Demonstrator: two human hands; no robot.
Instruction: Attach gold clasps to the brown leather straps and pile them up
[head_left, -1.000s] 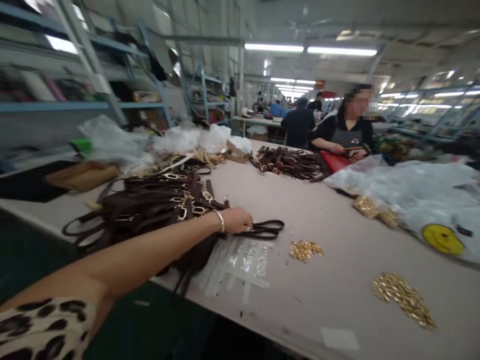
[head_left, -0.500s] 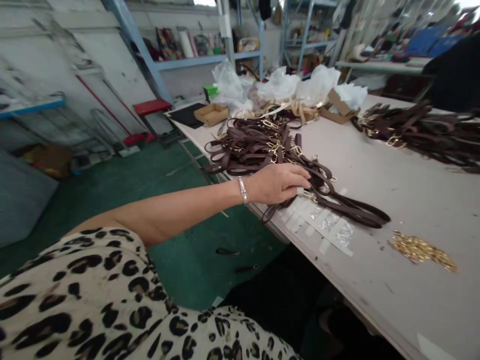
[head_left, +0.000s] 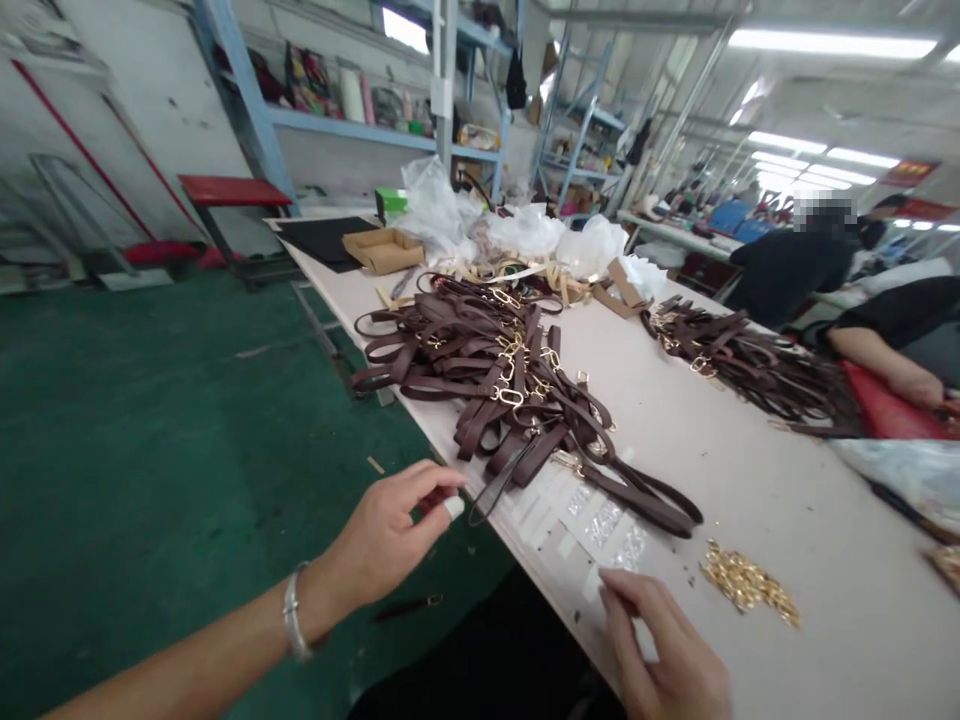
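My left hand [head_left: 394, 535], with a silver bangle and white tape on the thumb, hovers off the table's near edge. Its thumb and index tips are slightly apart, and nothing shows between them. Nearby lies a pile of dark brown straps [head_left: 480, 360] with gold metal clasps. My right hand [head_left: 664, 645] is low over the near edge, thumb and index tips drawn together. A small pale patch shows at those tips, and I cannot make out what it is. A looped brown strap [head_left: 649, 500] lies beyond the right hand, left of a heap of small gold metal pieces [head_left: 750, 580].
Clear plastic with tape [head_left: 604, 525] is fixed to the pale table [head_left: 847, 600]. Plastic bags [head_left: 442, 205], an open cardboard box [head_left: 382, 250] and a black sheet [head_left: 319, 240] stand at the back. Another strap pile [head_left: 750, 360] lies right, near a co-worker's arm [head_left: 885, 365].
My left hand has pulled back from the strap pile toward me, off the near edge. My right hand has come into view. The view has turned rightward and up, showing people at the right.
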